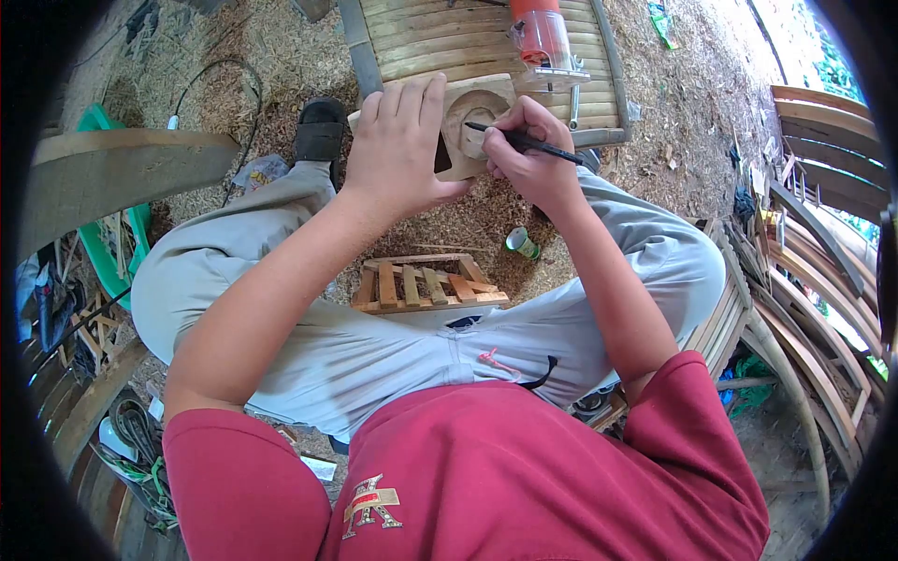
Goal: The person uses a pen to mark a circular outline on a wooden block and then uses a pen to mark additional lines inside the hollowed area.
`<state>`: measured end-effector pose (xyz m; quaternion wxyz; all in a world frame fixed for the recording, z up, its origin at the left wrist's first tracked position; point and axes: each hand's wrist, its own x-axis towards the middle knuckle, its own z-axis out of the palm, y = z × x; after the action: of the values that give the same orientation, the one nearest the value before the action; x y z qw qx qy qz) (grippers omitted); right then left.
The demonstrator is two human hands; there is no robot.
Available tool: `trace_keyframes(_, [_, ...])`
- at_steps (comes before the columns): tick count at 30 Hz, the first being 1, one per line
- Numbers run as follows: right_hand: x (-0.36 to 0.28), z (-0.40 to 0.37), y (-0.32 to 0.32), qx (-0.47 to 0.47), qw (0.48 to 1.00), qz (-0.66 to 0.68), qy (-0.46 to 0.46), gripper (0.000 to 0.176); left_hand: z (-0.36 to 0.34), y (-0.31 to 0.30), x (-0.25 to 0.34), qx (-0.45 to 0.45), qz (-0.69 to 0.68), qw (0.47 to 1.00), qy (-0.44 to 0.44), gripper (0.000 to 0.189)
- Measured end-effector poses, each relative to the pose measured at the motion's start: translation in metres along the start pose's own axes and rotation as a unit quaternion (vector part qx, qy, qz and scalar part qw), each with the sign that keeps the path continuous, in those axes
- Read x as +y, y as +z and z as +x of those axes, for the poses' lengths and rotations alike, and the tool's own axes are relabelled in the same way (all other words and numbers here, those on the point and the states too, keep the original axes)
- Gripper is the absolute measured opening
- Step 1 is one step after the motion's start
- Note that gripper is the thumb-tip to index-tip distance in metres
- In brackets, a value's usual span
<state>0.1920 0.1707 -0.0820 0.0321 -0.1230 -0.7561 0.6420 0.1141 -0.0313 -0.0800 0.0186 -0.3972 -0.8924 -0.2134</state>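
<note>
My left hand (398, 140) lies flat over a pale wooden block (503, 86), fingers stretched out and thumb apart near its lower edge. The block has a rounded hollow (472, 110) with a smaller curved mark inside. A black pen (538, 146) is pinched in my right hand (533, 159), just right of the hollow. Its tip points left, over or on the wood inside the hollow; contact cannot be made out. Part of the block is hidden beneath my left hand.
A slatted bench (468, 42) stands ahead, bearing an orange power tool with a clear base (543, 37) and a wrench (574, 105). Below are a small wooden rack (430, 286) and a green can (522, 243). Curved wooden pieces (814, 271) are stacked at right.
</note>
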Motion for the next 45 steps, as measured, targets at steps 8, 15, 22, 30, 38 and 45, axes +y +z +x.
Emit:
trace_keyframes(8, [0.001,0.002,-0.001,-0.009,1.000,0.001,-0.014,0.017,-0.001,0.001,-0.001,0.014,-0.002,1.000,0.009,0.122])
trace_keyframes(15, [0.001,0.001,-0.002,-0.012,1.000,-0.013,0.007,0.016,-0.001,0.001,0.000,0.014,-0.001,1.000,0.009,0.123])
trace_keyframes(22, [0.007,0.003,-0.006,-0.032,0.999,-0.027,-0.004,0.015,0.000,0.001,-0.001,0.008,-0.002,1.000,0.007,0.123])
trace_keyframes(30, [0.005,0.002,-0.007,-0.041,0.999,-0.023,-0.002,0.015,-0.001,-0.001,-0.001,-0.001,-0.007,1.000,0.005,0.121])
trace_keyframes(38, [0.002,0.002,-0.007,-0.038,0.998,-0.039,-0.011,0.016,-0.001,0.000,0.000,0.005,-0.009,1.000,0.008,0.121])
trace_keyframes(45, [-0.002,0.000,-0.007,-0.034,0.999,-0.015,0.020,0.016,-0.001,0.000,0.001,0.001,-0.007,1.000,0.005,0.121])
